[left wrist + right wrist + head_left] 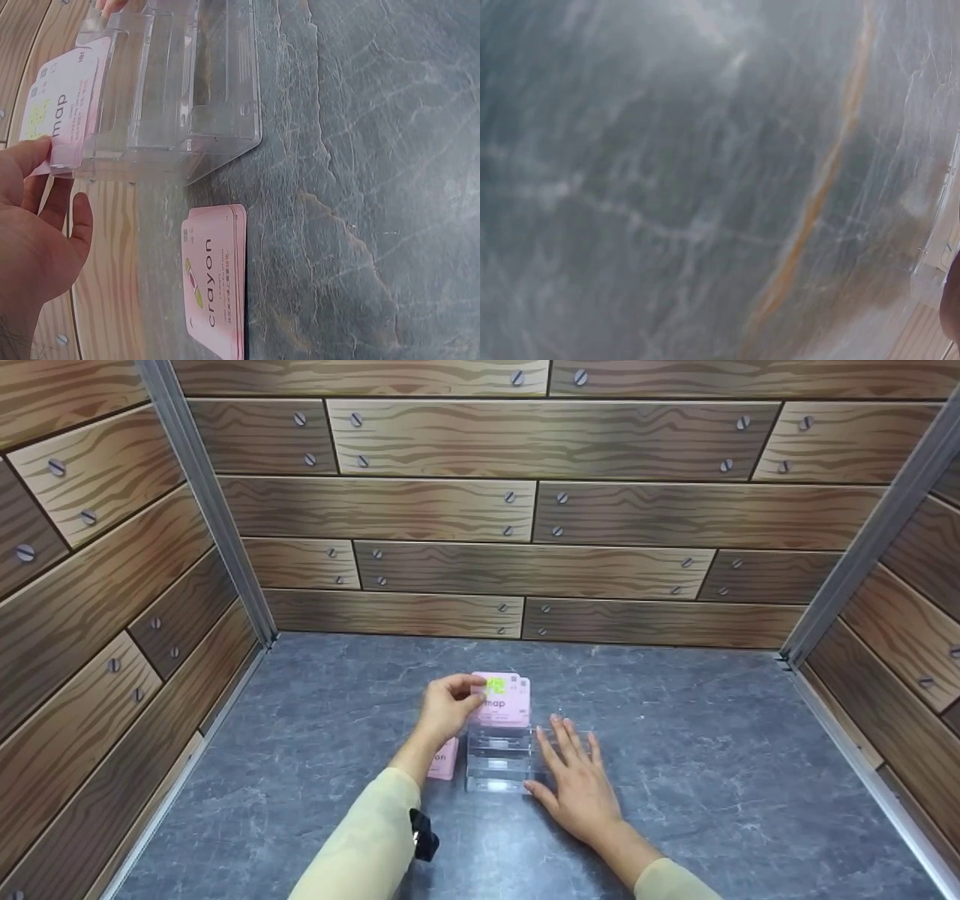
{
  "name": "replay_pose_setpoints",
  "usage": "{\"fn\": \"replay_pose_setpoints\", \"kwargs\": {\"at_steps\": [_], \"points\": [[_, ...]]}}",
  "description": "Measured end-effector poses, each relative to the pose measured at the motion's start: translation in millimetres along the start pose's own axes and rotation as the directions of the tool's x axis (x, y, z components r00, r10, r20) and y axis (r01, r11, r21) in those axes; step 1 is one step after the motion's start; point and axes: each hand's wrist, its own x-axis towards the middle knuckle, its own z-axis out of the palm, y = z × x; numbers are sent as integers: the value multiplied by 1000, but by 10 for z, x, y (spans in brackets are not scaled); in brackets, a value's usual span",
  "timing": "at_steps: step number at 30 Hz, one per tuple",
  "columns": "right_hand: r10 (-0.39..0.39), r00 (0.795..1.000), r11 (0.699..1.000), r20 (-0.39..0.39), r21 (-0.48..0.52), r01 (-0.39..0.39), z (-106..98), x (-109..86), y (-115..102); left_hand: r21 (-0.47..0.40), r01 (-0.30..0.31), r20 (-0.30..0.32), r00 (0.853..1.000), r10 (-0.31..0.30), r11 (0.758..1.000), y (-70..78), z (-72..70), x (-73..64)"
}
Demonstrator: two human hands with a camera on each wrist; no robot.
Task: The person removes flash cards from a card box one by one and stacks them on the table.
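Observation:
A clear plastic tiered card stand rests on the table between the two hands. My left hand pinches the left edge of a pink "map" card at the stand's back tier, thumb in front and fingers behind. Another pink card's edge shows behind it. With fingers spread and nearly straight, my right hand lies at the stand's right side, thumb and index tip right at its wall. In the right wrist view only a blurred bit of finger shows at the edge. The stand's lower tiers hold no cards.
Left of the stand lies a small stack of pink cards, "crayon" on top, partly covered by the left forearm in the head view. Wood-patterned walls enclose the grey marbled table at the back and both sides.

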Motion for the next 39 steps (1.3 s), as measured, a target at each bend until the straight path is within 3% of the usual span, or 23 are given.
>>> {"fn": "replay_pose_setpoints", "kwargs": {"at_steps": [39], "points": [[1, 1000, 1000, -6, 1, -1, 8, 12, -5, -58, 9, -35, 999, -11, 998, 66, -48, 21]]}}
